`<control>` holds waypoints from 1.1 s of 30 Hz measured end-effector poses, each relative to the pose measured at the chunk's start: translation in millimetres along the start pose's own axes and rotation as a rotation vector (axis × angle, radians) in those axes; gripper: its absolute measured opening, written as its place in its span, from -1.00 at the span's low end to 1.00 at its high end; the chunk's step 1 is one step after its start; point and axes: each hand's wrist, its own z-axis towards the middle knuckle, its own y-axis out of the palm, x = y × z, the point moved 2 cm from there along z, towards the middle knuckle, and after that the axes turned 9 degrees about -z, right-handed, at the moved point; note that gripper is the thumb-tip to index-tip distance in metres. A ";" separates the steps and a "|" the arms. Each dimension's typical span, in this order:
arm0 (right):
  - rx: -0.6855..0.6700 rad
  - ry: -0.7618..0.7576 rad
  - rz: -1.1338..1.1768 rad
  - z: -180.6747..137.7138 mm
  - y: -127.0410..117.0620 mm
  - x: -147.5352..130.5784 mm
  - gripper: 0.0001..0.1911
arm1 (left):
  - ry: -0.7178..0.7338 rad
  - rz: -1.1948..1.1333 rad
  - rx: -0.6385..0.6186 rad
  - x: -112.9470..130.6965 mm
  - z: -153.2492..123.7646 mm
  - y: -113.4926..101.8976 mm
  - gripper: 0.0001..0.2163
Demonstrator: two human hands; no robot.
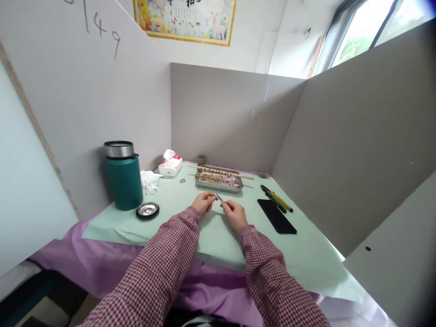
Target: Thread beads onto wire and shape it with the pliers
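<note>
Both my hands meet over the middle of the pale green mat (306, 259). My left hand (203, 202) is curled, its fingertips pinched together near a thin metal pin (219, 197). My right hand (234, 214) is closed around the lower end of that pin, which slants up toward the left hand. What the left fingertips pinch is too small to make out. Just beyond the hands lies a metal tray (218, 180) filled with small beads, with a wooden stick (225, 172) resting across its far edge. Red checked sleeves cover both arms.
A green thermos (123, 176) stands at the left, its lid (147, 210) lying beside it. A tissue pack (170, 165) and crumpled tissue (149, 180) lie behind. At the right are a black phone (276, 216) and yellow-handled pliers (276, 198). Grey partition walls enclose three sides.
</note>
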 end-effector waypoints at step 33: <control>0.156 0.176 0.161 6.2 -7.5 12.8 -0.62 | -0.056 0.064 0.003 0.1 -1.5 -1.1 -0.73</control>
